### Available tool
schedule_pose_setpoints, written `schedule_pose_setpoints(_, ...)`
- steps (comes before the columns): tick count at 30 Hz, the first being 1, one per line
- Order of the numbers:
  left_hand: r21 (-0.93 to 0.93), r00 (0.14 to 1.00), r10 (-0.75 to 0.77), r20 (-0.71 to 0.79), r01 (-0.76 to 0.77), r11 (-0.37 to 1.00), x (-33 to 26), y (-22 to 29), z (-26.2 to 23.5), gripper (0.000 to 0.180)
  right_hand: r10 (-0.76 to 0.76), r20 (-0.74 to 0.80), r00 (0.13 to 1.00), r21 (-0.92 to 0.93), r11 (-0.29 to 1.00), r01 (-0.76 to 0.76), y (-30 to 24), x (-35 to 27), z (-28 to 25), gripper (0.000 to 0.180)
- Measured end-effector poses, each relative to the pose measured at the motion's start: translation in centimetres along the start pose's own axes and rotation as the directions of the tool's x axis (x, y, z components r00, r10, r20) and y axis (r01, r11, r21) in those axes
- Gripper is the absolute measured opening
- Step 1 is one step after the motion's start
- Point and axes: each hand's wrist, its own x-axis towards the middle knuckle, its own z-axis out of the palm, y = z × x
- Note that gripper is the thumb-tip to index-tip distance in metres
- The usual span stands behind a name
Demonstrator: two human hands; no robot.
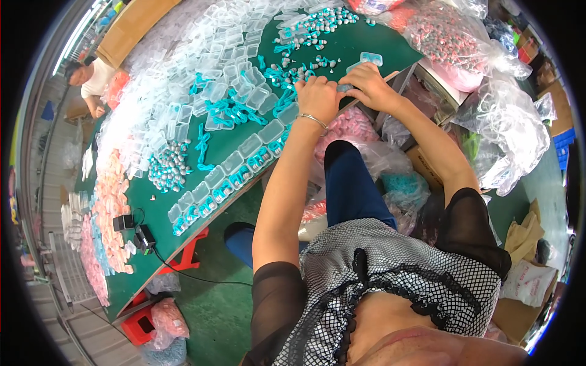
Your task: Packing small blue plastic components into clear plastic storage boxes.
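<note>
My left hand point(318, 99) and my right hand point(370, 85) meet at the table's near edge. Both are closed, pinching a small clear plastic case point(345, 88) between them; the fingers cover most of it. Just beyond my right hand lies another clear case point(371, 58) with teal pieces inside. Left of my left hand, a row of open clear cases point(232, 163) runs along the table edge, with teal-and-grey pieces in their near halves. Loose grey-and-teal plugs point(287, 76) and bundled teal cords point(231, 111) lie beyond my left wrist.
A large heap of empty clear cases point(183, 73) covers the green table point(372, 38). More plugs point(170, 166) are piled at left, near a black box with a cable point(144, 238). Filled plastic bags point(442, 36) crowd the right. Another person point(97, 79) is at far left.
</note>
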Motion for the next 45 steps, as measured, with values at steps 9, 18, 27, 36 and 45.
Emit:
schedule_pose_setpoints(9, -0.017, 0.999, -0.036, 0.022, 0.037, 0.999, -1.0, -0.1, -1.4, 0.033, -0.025, -0.012, 1.0, -0.094, 0.995, 0.024, -0.5, 0.5, 0.0, 0.026)
schedule_pose_setpoints(18, -0.123, 0.996, -0.067, -0.064, 0.059, 0.991, -1.7, -1.2, -3.2, 0.048, 0.008, -0.029, 1.0, -0.113, 0.994, -0.012, -1.1, 0.6, -0.6, 0.034)
schedule_pose_setpoints(27, -0.669, 0.951, -0.278, -0.137, 0.119, 0.734, -1.9, 0.0, -3.2, 0.035, 0.065, -0.12, 0.991, 0.049, 0.997, -0.059, -3.4, 1.6, -3.2, 0.039)
schedule_pose_setpoints(36, -0.52, 0.883, -0.263, -0.388, 0.026, 0.854, -2.5, 1.6, -3.6, 0.026, 0.058, -0.177, 0.983, 0.053, 0.997, -0.049, -5.3, 2.8, -3.6, 0.045)
schedule_pose_setpoints(45, -0.415, 0.849, -0.232, -0.474, 0.017, 0.91, -3.7, 0.9, -4.4, 0.02, -0.04, -0.174, 0.984, -0.001, 0.999, 0.041, -6.3, 3.2, -3.4, 0.042)
